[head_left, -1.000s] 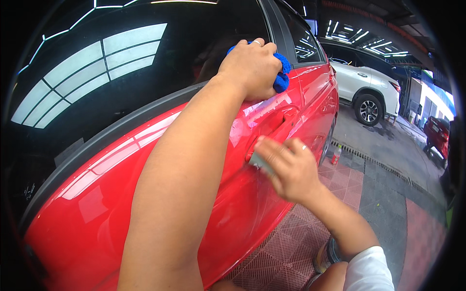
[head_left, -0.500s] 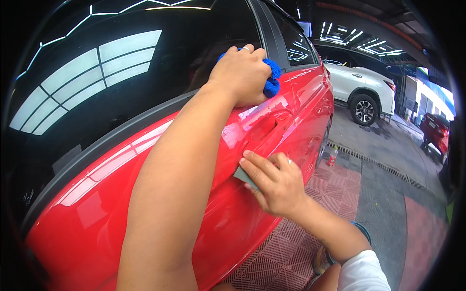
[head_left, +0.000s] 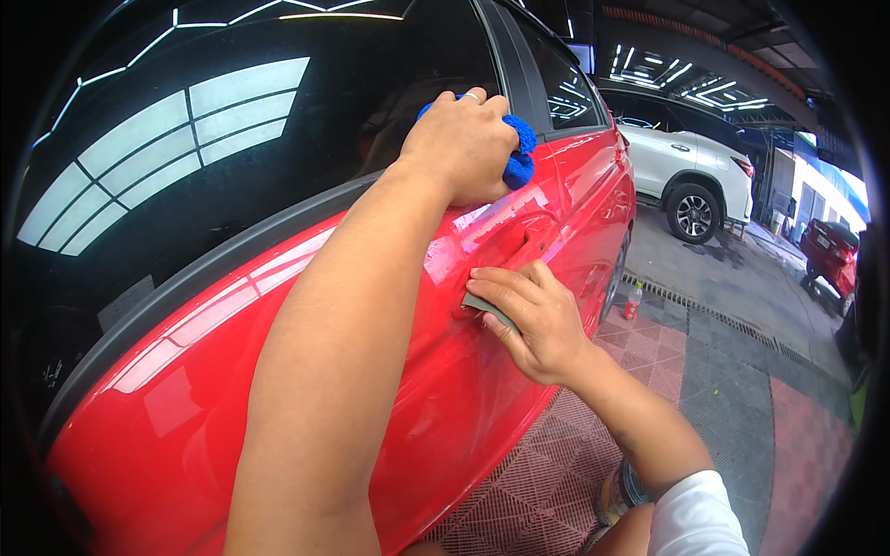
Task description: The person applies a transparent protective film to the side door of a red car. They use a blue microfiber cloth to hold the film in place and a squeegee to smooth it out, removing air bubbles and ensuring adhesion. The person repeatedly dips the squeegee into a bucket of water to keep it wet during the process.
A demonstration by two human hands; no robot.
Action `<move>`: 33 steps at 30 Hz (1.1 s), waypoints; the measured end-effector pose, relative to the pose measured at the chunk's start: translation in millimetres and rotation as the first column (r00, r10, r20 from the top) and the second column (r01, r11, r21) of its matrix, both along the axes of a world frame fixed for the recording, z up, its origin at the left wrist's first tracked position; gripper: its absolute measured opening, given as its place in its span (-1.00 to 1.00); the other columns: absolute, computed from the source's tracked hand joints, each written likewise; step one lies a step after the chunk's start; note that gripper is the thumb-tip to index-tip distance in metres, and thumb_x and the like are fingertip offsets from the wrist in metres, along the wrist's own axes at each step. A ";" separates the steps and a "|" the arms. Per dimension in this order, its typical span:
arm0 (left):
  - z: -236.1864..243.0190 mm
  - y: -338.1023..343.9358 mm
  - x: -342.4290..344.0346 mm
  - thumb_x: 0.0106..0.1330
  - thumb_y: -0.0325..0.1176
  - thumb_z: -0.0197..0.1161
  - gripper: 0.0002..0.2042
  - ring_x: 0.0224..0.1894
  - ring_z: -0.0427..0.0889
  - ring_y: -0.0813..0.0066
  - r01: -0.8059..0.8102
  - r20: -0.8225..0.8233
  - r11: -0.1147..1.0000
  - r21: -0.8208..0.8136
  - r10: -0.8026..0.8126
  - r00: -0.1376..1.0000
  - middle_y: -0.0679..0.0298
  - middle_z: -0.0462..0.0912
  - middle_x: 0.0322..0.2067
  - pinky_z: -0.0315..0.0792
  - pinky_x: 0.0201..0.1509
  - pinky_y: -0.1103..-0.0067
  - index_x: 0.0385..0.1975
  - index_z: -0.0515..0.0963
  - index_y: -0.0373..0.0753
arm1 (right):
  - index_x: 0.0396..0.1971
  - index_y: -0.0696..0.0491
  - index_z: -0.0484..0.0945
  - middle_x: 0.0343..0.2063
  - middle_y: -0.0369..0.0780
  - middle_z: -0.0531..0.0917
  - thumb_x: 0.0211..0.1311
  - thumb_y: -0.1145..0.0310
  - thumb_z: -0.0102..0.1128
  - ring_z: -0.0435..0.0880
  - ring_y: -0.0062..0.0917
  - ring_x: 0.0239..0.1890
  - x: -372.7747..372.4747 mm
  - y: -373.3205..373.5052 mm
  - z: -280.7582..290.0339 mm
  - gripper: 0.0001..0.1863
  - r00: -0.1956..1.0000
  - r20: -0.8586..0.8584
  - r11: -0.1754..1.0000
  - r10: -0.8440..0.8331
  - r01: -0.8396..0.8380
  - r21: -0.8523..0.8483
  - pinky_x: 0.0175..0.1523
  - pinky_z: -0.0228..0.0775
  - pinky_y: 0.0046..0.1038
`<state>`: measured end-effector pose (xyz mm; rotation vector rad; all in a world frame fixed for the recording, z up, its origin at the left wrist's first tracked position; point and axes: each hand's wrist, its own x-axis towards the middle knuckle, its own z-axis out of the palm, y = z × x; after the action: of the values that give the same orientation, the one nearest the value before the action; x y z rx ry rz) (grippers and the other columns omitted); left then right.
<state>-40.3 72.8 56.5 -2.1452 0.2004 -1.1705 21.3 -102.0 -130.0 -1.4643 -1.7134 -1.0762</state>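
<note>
Red and grey floor tiles (head_left: 640,357), with a white car (head_left: 681,157) parked beyond the red door (head_left: 440,454).
On my feed, I see the left hand (head_left: 461,144) gripping a bunched blue cloth (head_left: 520,169) near the window's lower edge, while the right hand (head_left: 542,320) pinches a thin grey sheet (head_left: 491,309) between thumb and fingers; I find that sheet against the paint, just beside the door handle (head_left: 531,250).

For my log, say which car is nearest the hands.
The near red car, at the left hand and right hand; the white car and far red car stand well beyond.
</note>
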 end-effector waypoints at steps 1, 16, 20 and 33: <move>-0.1 1.1 -0.3 0.14 -0.10 0.63 -0.71 0.13 0.75 0.17 0.005 0.004 1.000 0.005 -0.005 1.000 0.19 0.78 -0.06 0.64 0.18 0.27 -0.28 0.92 -0.16 | 0.23 0.05 0.78 0.26 -0.17 0.81 0.40 0.34 0.51 0.64 -0.21 -0.13 1.2 1.5 2.6 -0.57 1.000 -0.005 1.000 0.015 -0.015 -0.023 0.04 0.63 -0.22; 2.0 2.0 5.4 0.15 -0.09 0.60 -0.68 0.18 0.76 0.16 0.005 -0.036 1.000 -0.013 -0.005 0.999 0.16 0.82 -0.01 0.63 0.20 0.27 -0.20 0.94 -0.13 | 0.22 0.09 0.78 0.23 -0.11 0.84 0.41 0.37 0.46 0.72 -0.14 -0.04 7.4 -11.1 5.2 -0.59 1.000 -0.001 1.000 -0.028 0.028 -0.007 0.15 0.62 -0.15; -0.8 5.9 2.1 0.16 -0.10 0.62 -0.67 0.19 0.76 0.17 0.001 -0.041 0.999 -0.033 -0.002 0.999 0.17 0.82 0.00 0.63 0.21 0.26 -0.16 0.95 -0.13 | 0.23 0.06 0.79 0.24 -0.15 0.83 0.38 0.34 0.50 0.71 -0.19 -0.08 1.4 -2.6 11.8 -0.56 0.998 0.026 0.998 -0.049 0.050 -0.048 0.07 0.62 -0.18; 1.0 2.4 -0.4 0.19 -0.02 0.67 -0.63 0.24 0.76 0.17 -0.026 -0.051 0.999 -0.031 0.025 0.998 0.15 0.83 0.07 0.64 0.27 0.26 -0.12 0.95 -0.12 | 0.22 0.01 0.79 0.19 -0.22 0.81 0.28 0.17 0.58 0.66 -0.25 -0.11 -12.3 -5.6 16.8 -0.47 0.955 0.194 0.971 -0.226 0.238 -0.041 -0.03 0.61 -0.23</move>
<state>-40.7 75.2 57.5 -2.2001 0.1771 -1.1131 9.0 -107.6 -113.2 -1.6825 -1.7483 -1.3316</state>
